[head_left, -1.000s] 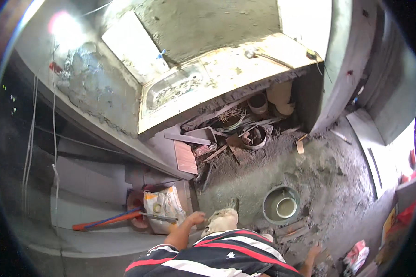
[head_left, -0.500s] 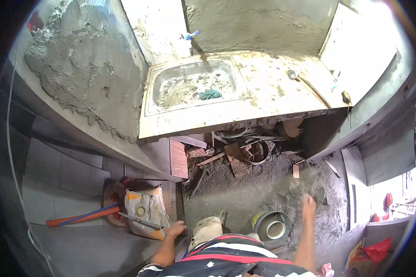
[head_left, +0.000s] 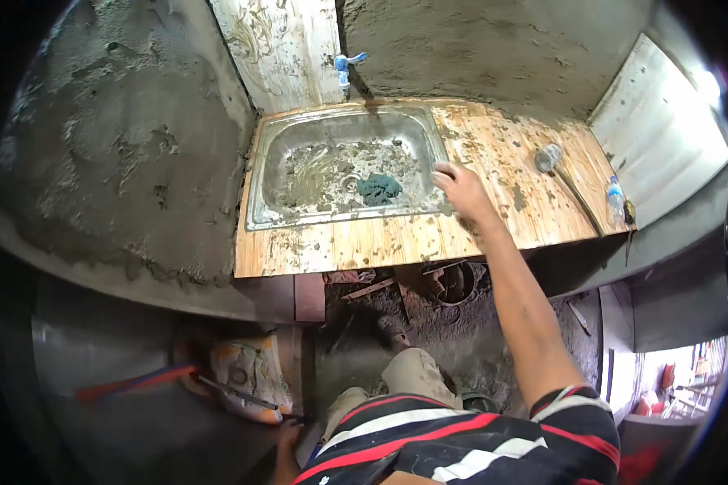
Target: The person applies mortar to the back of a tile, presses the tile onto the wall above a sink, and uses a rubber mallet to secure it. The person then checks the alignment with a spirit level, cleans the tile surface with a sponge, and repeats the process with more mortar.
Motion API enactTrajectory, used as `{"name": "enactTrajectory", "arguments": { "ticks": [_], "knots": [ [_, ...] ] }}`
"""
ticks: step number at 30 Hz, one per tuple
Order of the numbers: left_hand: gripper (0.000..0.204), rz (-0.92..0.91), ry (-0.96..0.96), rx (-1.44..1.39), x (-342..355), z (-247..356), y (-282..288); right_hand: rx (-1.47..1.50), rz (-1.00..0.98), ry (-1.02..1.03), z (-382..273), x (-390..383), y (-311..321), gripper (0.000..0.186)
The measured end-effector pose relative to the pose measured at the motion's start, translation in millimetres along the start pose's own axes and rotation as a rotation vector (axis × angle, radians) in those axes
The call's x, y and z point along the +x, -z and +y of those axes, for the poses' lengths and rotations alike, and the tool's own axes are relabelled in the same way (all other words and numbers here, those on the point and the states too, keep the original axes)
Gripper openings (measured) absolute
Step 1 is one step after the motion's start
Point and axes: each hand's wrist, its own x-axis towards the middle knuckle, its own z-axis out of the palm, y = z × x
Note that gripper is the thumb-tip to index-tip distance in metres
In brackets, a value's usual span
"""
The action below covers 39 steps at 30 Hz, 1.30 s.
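My right hand (head_left: 463, 192) reaches over the right rim of the steel sink (head_left: 259, 198), its fingers half bent and slightly apart, with nothing visible in them. Whether the fingertips touch the rim I cannot tell. In the sink, left of that hand, a dark green crumpled scouring pad or cloth (head_left: 378, 190) lies among grey mortar scraps and grit. Low at my left side, my left hand (head_left: 289, 435) is near the bottom of a white and yellow bag (head_left: 251, 373); shadow and blur hide its fingers.
The mortar-spattered wooden counter (head_left: 501, 153) holds a mallet-like tool (head_left: 550, 158) with a long handle and a plastic bottle (head_left: 615, 198). A blue-handled tap (head_left: 346, 69) is behind the sink. Below are a round container (head_left: 451, 283) and scraps; an orange pipe (head_left: 137, 382) lies left.
My right hand has risen from beside the bucket to the sink's right rim. My body has leaned forward over the counter. The left hand has dropped lower beside the bag.
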Motion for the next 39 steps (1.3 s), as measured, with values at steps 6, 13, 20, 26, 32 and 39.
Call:
{"name": "enactTrajectory", "arguments": {
  "ticks": [6,13,20,26,32,39],
  "knots": [
    [0.044,0.124,0.258,-0.36,-80.9,13.8,-38.1,-0.253,0.02,-0.188,77.5,183.6,-137.6,0.052],
    [0.044,0.208,0.534,-0.707,-119.3,125.7,-84.3,-0.397,0.283,-0.211,125.0,241.9,-223.7,0.038],
    [0.044,0.173,0.592,-0.753,-106.3,174.7,-83.0,-0.454,-0.112,0.265,83.3,225.2,-370.5,0.021],
    [0.044,0.182,0.587,-0.8,-93.5,174.1,-74.4,-0.321,0.013,0.532,63.4,252.8,-353.7,0.014],
    [0.044,0.266,0.622,-0.914,-87.5,162.8,-62.3,-0.443,0.149,-0.192,112.8,284.3,-304.9,0.022],
    [0.045,0.322,0.644,-0.978,-91.6,167.0,-42.0,-0.329,0.073,0.245,60.0,267.2,-426.5,0.018]
  ]
}}
